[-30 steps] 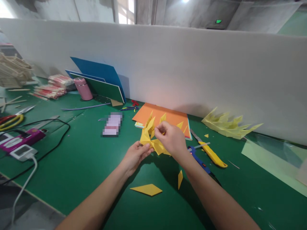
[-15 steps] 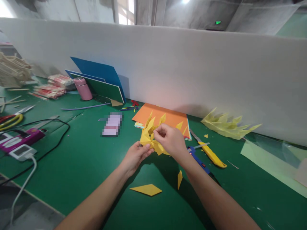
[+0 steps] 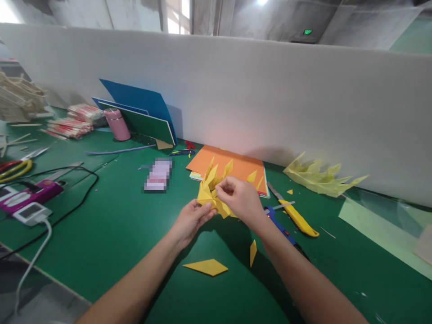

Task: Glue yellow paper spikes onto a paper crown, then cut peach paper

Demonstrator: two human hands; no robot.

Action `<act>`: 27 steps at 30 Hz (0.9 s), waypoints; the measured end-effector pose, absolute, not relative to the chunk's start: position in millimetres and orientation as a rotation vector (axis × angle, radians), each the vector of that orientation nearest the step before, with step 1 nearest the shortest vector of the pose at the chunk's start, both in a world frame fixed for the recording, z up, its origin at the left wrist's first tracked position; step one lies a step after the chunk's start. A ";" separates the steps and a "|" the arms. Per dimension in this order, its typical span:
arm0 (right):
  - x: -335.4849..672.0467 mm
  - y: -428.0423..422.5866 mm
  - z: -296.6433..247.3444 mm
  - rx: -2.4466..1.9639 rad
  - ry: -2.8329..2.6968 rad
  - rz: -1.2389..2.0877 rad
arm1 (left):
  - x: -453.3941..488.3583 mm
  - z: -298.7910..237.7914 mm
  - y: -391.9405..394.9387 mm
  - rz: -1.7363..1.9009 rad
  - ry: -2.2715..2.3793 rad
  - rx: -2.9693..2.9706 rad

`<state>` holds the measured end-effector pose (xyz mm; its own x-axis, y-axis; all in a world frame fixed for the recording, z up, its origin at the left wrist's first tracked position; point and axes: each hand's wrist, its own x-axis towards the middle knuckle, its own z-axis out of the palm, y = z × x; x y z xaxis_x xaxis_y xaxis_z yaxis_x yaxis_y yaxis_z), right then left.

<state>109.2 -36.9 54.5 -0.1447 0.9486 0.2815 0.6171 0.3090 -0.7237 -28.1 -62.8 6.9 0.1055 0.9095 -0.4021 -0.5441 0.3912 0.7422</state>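
Two hands close on one spiked yellow paper model (image 3: 209,188), held just above the green table (image 3: 111,211). The left hand (image 3: 191,220) pinches its near lower edge between thumb and fingers. The right hand (image 3: 242,201) curls over its right half, fingertips (image 3: 220,192) nipped shut on a fold near the middle. The model's spikes fan up and away from the fingers, and its long axis runs across from one hand to the other, touching both.

Nearer the body than the fingers lie a yellow diamond (image 3: 205,267) and a yellow sliver (image 3: 253,252). Beyond the fingers sits an orange sheet stack (image 3: 239,163), and to their right a utility knife (image 3: 299,219). Far to their left stands a pink flask (image 3: 116,124), lidded, its contents hidden.
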 end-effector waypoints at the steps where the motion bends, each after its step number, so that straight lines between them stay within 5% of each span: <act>1: 109.3 -36.8 54.3 -1.391 -1.856 0.598 | -28.1 6.6 -62.8 1.128 0.961 0.471; 27: 118.8 -24.2 55.6 -1.327 -1.948 0.826 | -27.9 10.6 -63.6 1.097 0.960 0.453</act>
